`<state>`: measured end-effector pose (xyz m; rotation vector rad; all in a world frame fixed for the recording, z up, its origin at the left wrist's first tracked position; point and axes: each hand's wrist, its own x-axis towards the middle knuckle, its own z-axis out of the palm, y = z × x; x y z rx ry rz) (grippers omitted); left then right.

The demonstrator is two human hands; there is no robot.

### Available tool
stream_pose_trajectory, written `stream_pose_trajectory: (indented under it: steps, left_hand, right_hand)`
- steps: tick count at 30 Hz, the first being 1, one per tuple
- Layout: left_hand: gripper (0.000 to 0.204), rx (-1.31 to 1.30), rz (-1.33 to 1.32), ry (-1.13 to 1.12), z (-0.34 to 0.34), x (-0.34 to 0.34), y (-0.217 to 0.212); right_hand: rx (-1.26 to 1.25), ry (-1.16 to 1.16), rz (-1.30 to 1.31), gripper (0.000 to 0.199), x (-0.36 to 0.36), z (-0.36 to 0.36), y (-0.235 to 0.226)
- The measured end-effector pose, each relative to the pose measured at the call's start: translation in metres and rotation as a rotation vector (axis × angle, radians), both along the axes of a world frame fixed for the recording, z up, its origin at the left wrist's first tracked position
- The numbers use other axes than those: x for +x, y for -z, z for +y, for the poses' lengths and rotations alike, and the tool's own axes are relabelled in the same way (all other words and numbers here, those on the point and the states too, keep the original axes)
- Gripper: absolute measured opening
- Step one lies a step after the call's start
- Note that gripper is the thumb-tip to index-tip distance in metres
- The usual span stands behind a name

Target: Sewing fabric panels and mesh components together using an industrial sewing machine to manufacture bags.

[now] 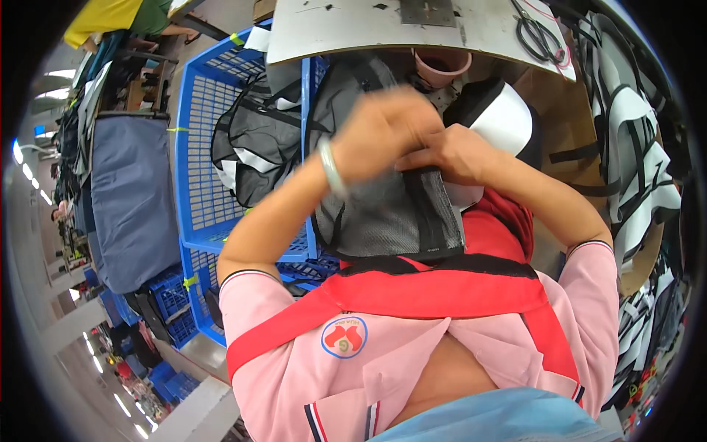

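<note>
My left hand [383,132] and my right hand [453,153] meet in front of my chest, both pinching the top edge of a grey mesh fabric piece [398,217] with black trim. The piece hangs down from my fingers over my red apron [442,291]. A silver bangle [331,168] circles my left wrist. Behind my hands lies a black and white fabric piece [501,118].
A blue plastic crate [199,177] at my left holds grey and black bag pieces [254,140]. A grey worktable [353,29] lies ahead with black scissors [541,37] and a pink cup [442,68] below its edge. More black and white pieces [637,140] pile at the right.
</note>
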<state>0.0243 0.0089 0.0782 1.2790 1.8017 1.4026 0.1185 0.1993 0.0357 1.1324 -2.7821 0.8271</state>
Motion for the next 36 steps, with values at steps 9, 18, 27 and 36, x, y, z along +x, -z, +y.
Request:
stream_pose_trajectory:
  steps: [9, 18, 27, 36]
  left_hand:
    - [0.023, -0.103, 0.643, -0.696, -0.01, -0.127, 0.072]
    - [0.045, -0.25, 0.107, -0.418, 0.038, -0.128, 0.028]
    - [0.049, -0.18, -0.006, -0.307, 0.057, -0.126, -0.009]
    - [0.047, -0.158, 0.215, -0.326, 0.053, -0.14, -0.023]
  right_hand:
    - [0.117, -0.155, 0.202, 0.044, 0.009, -0.011, -0.017]
    - [-0.073, -0.306, 0.527, 0.034, 0.018, -0.04, -0.074]
    - [-0.371, -0.098, 0.379, 0.053, 0.023, -0.034, -0.058]
    - [-0.469, 0.591, -0.168, 0.041, 0.001, 0.036, -0.05]
